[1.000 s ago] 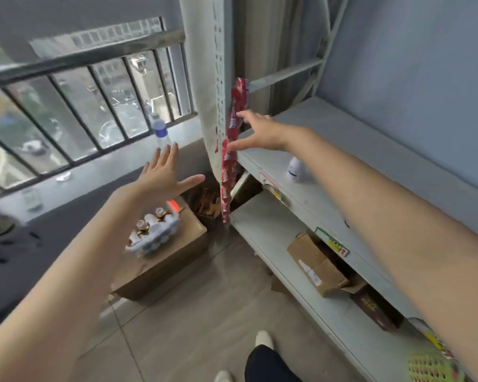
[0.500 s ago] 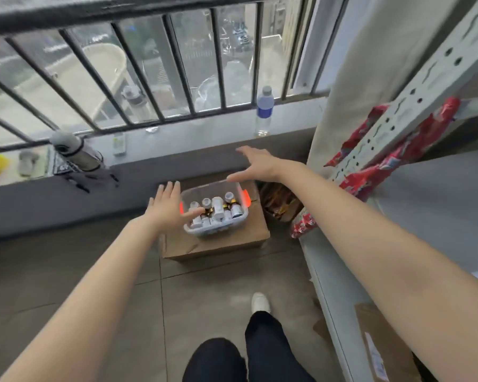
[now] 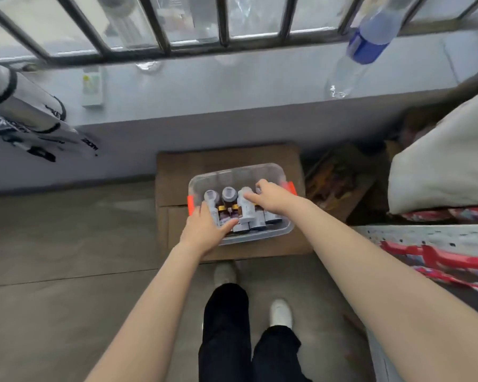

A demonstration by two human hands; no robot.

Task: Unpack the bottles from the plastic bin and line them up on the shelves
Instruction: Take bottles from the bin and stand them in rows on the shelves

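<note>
Bottles [image 3: 230, 194] stood packed in the clear plastic bin [image 3: 232, 172] at frame centre; your right hand [image 3: 272, 201] pinched a white bottle [image 3: 246, 209], your left hand [image 3: 204, 230] lay among them, grip unclear.

Bottles [image 3: 229, 194] in plastic bin [image 3: 260, 169]: labels blurred, unreadable. Count uncertain, since several are covered by left hand [image 3: 204, 230] and right hand [image 3: 272, 199]. Fingertips of both mostly hidden among bottles; cannot tell whether either grips one. Water bottle [image 3: 351, 67] on sill: smeared, top cut off by upper edge. Shelf frame [image 3: 425, 238] cut off at right.
</note>
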